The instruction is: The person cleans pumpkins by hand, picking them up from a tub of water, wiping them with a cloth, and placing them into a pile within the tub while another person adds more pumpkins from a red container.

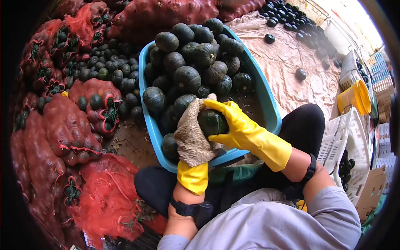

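Observation:
Between my two hands is a dark green kabocha squash [212, 122], wet and shiny, held over the near end of a blue tub [273, 112]. My right hand [239, 123], in a yellow rubber glove, grips its right side with thumb and fingers apart around it. A tan, rough cloth [193, 139] covers most of my left hand [193, 175]; only the yellow glove cuff shows. The cloth is pressed against the squash's left side, and the left fingers are hidden under it. Many more kabocha squashes [187, 79] are heaped in the tub.
Red mesh sacks [68, 125] of squashes crowd the left, with loose squashes [114, 68] among them. An emptied-looking red net [108, 200] lies near my knee. Right stand white crates [333, 133] and a yellow bucket [357, 98]. Squashes [287, 16] lie on a tan sheet [271, 54].

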Action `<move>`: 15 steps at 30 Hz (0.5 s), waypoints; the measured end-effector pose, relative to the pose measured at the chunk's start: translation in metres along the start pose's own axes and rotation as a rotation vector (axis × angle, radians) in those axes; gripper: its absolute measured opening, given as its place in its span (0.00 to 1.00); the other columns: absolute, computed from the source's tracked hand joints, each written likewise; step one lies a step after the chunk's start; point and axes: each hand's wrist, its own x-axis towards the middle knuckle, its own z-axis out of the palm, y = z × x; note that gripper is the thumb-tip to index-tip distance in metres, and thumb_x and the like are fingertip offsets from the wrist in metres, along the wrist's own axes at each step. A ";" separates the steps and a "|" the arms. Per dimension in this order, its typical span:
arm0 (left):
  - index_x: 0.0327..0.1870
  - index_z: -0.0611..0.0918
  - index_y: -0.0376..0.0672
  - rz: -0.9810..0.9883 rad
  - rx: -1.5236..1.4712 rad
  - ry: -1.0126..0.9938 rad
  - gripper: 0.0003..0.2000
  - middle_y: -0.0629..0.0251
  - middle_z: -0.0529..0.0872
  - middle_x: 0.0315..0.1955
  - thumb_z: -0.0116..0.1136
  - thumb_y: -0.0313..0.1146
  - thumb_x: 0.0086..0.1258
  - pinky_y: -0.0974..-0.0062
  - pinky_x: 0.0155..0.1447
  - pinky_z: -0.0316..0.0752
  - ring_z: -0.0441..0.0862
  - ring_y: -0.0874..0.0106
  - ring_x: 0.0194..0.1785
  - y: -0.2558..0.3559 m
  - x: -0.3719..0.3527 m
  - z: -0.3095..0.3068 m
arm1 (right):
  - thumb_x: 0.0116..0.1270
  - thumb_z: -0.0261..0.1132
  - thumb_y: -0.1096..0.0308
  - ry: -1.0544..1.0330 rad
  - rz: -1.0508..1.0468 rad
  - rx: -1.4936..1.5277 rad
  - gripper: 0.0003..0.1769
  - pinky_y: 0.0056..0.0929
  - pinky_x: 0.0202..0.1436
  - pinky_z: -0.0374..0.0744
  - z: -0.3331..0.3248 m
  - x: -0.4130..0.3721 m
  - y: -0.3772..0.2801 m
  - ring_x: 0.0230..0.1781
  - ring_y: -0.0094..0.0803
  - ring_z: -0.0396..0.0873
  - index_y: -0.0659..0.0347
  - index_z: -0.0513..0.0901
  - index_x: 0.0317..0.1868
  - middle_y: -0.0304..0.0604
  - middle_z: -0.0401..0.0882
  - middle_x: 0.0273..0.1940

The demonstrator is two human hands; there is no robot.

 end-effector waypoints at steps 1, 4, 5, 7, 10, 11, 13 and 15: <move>0.65 0.80 0.43 -0.079 -0.152 -0.016 0.27 0.59 0.90 0.57 0.74 0.24 0.62 0.63 0.72 0.81 0.88 0.61 0.64 -0.015 0.000 0.002 | 0.55 0.87 0.64 -0.007 -0.016 0.034 0.52 0.49 0.74 0.77 -0.007 -0.002 -0.004 0.61 0.60 0.80 0.50 0.74 0.80 0.59 0.80 0.57; 0.70 0.75 0.42 -0.231 -0.384 -0.036 0.26 0.59 0.87 0.62 0.67 0.20 0.71 0.63 0.73 0.81 0.86 0.63 0.67 -0.036 -0.001 0.010 | 0.66 0.82 0.59 0.077 0.351 0.843 0.43 0.44 0.73 0.79 0.014 -0.001 0.001 0.66 0.43 0.82 0.53 0.73 0.79 0.53 0.82 0.65; 0.73 0.73 0.41 -0.239 -0.311 -0.035 0.27 0.59 0.86 0.64 0.65 0.20 0.73 0.63 0.74 0.81 0.85 0.63 0.68 -0.026 -0.004 0.011 | 0.70 0.80 0.56 0.149 0.436 0.962 0.41 0.41 0.72 0.79 0.031 0.001 0.026 0.68 0.38 0.80 0.56 0.73 0.79 0.51 0.80 0.69; 0.82 0.64 0.45 -0.253 -0.403 0.066 0.40 0.57 0.79 0.73 0.72 0.24 0.71 0.61 0.76 0.79 0.82 0.61 0.72 -0.003 -0.004 0.032 | 0.74 0.78 0.54 0.412 0.385 0.530 0.41 0.44 0.74 0.77 0.052 0.008 0.045 0.69 0.44 0.80 0.62 0.72 0.79 0.55 0.79 0.70; 0.83 0.63 0.50 -0.332 0.208 -0.038 0.47 0.47 0.78 0.72 0.80 0.29 0.64 0.56 0.75 0.79 0.83 0.51 0.70 0.033 -0.012 0.025 | 0.70 0.79 0.56 0.642 0.023 -0.112 0.42 0.51 0.85 0.63 0.052 0.006 0.054 0.81 0.64 0.65 0.63 0.74 0.79 0.66 0.67 0.79; 0.82 0.64 0.50 -0.289 0.213 -0.031 0.45 0.48 0.79 0.70 0.79 0.30 0.64 0.56 0.74 0.79 0.83 0.52 0.68 0.032 -0.011 0.024 | 0.70 0.79 0.56 0.600 -0.028 -0.199 0.43 0.51 0.85 0.63 0.045 0.005 0.041 0.80 0.64 0.66 0.63 0.73 0.79 0.66 0.67 0.79; 0.78 0.67 0.49 -0.174 0.159 -0.041 0.40 0.49 0.80 0.67 0.76 0.31 0.66 0.56 0.71 0.80 0.84 0.53 0.66 0.025 -0.014 0.024 | 0.69 0.80 0.55 0.497 -0.058 -0.187 0.45 0.52 0.86 0.64 0.034 0.002 0.036 0.81 0.63 0.66 0.60 0.72 0.81 0.66 0.68 0.79; 0.75 0.69 0.48 -0.075 0.102 -0.069 0.35 0.50 0.82 0.64 0.74 0.32 0.68 0.57 0.68 0.81 0.85 0.53 0.63 0.018 -0.015 0.019 | 0.68 0.81 0.54 0.413 0.221 0.200 0.45 0.48 0.82 0.70 0.036 -0.001 0.039 0.77 0.61 0.71 0.59 0.73 0.80 0.63 0.70 0.77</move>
